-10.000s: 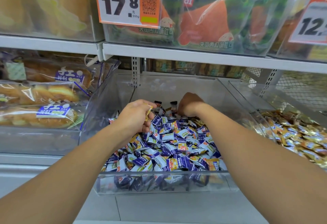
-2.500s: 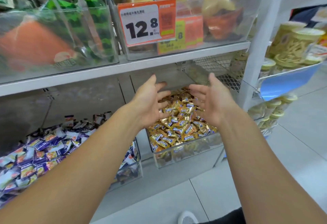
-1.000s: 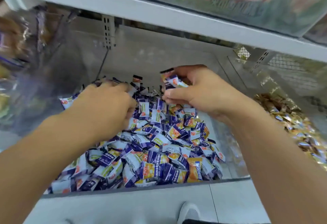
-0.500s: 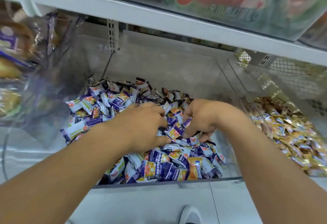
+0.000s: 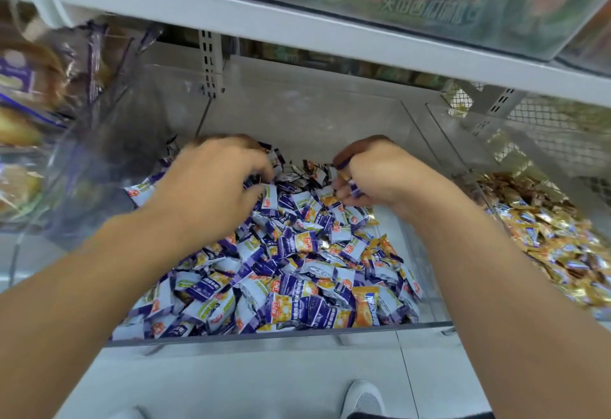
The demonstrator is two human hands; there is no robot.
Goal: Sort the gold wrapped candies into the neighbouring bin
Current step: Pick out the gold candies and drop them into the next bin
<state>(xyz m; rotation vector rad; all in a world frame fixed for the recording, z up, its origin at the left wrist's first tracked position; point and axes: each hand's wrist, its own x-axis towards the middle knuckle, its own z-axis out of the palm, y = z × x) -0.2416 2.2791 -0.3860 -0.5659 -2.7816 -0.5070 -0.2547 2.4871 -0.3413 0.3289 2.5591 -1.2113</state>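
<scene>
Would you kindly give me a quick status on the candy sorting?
Both hands at back of purple candy bin. Left hand rummaging, grip unclear. Right hand pinching wrappers. Gold candy visible near front. Gold bin unobstructed.

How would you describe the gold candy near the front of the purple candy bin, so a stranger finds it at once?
Find the clear bin of purple-and-white candies under the shelf. Look along its front wall, toward the right corner. The gold candy lies there, the only all orange-gold wrapper among purple ones.

Head camera looks steeply down (close in) over the candy bin (image 5: 281,336).
</scene>
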